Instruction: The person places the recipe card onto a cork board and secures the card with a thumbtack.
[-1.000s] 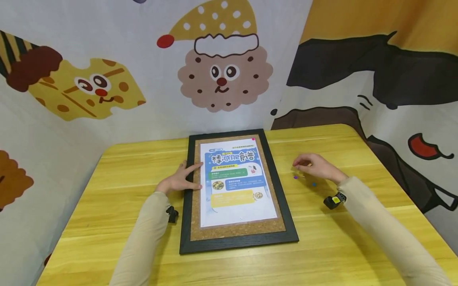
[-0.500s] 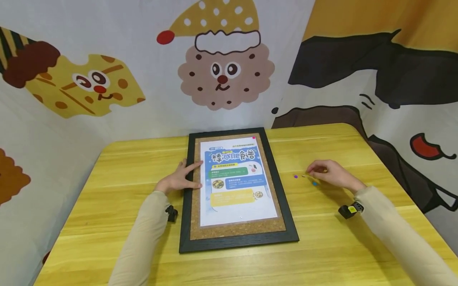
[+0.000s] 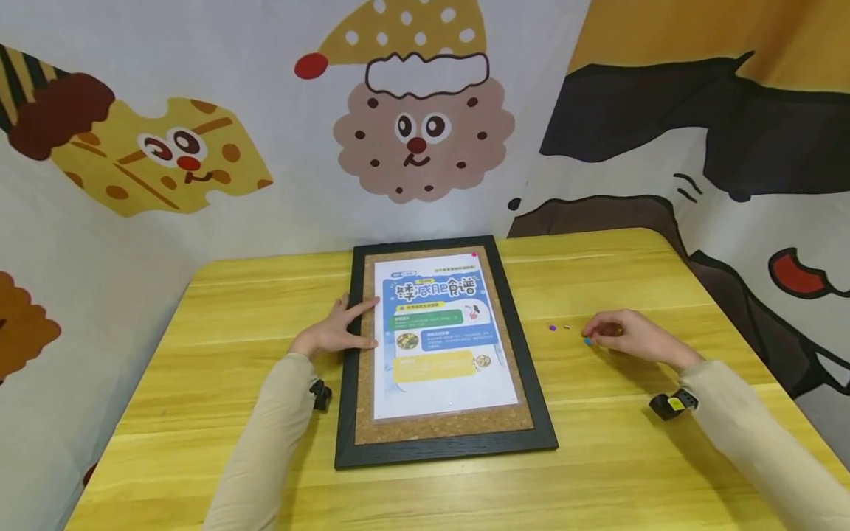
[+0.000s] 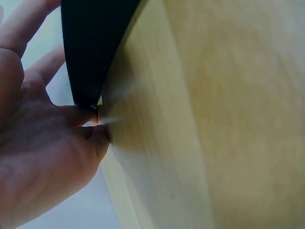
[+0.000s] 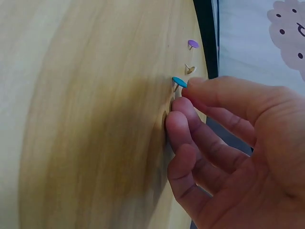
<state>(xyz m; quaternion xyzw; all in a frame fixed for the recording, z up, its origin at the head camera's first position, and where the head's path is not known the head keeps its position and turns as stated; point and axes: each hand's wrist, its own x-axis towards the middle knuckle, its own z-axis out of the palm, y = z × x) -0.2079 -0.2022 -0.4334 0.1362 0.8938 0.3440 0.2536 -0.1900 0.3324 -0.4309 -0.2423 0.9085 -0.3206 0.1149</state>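
Note:
My left hand [image 3: 333, 328] rests with spread fingers over the left side of a black-framed cork board [image 3: 443, 429], its fingertips on the left edge of a printed poster [image 3: 434, 394]. In the left wrist view the left hand [image 4: 43, 138] lies against the dark frame [image 4: 95, 43]. Right of the board, my right hand [image 3: 631, 338] pinches the edge of a blue thumbtack [image 5: 179, 81] between thumb and forefinger, down at the tabletop. Its other fingers are curled. A purple thumbtack [image 5: 193, 44] and a gold thumbtack [image 5: 190, 69] lie just beyond it.
A pink thumbtack [image 3: 474, 254] sits at the poster's upper right corner. The wooden table [image 3: 219, 354] meets a wall covering [image 3: 285, 221] with cartoon prints at the back. Black wrist cameras [image 3: 667, 405] are worn on both wrists.
My right hand has moved right, from above the purple and gold thumbtacks to the blue one, and its fingers have come onto it. The left hand has stayed in place.

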